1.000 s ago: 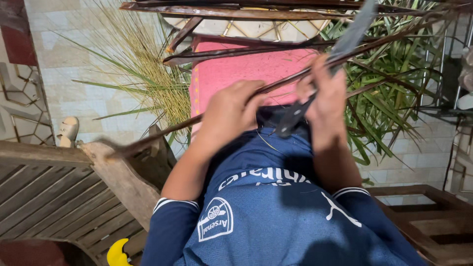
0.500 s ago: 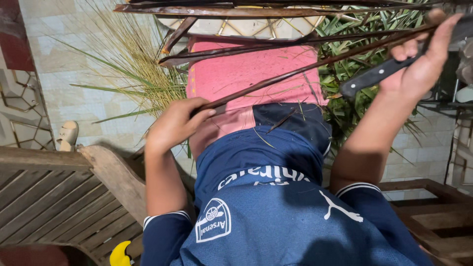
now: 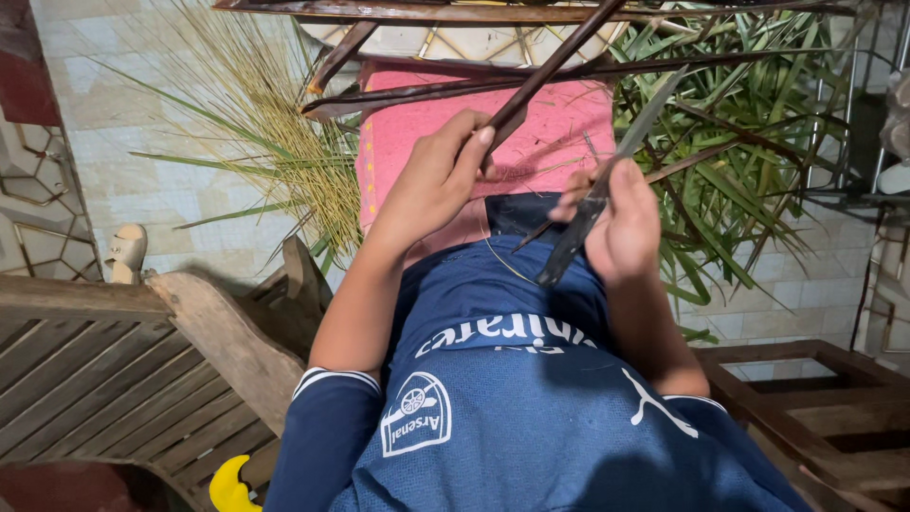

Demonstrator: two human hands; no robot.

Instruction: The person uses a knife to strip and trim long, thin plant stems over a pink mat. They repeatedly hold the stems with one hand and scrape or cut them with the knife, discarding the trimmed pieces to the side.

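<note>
My left hand (image 3: 431, 180) grips a long dark brown stick (image 3: 545, 71) that runs up and to the right over my lap. My right hand (image 3: 621, 228) is closed on the black handle of a knife (image 3: 607, 185); its grey blade points up and right, close beside the stick. A pink cloth (image 3: 540, 133) covers my knees under both hands. I wear a dark blue shirt (image 3: 531, 417) with white trim.
More dark sticks (image 3: 445, 90) lie across the top of the view. Thin yellow-green fibres (image 3: 275, 142) fan out at the left, broad green leaves (image 3: 749, 161) at the right. A wooden slatted chair (image 3: 114, 379) stands left, a wooden frame (image 3: 825, 408) right. Pale tiled floor lies beyond.
My right hand has swung back from far right to my lap with the knife. My left hand has slid up and now holds the stick nearer the blade.
</note>
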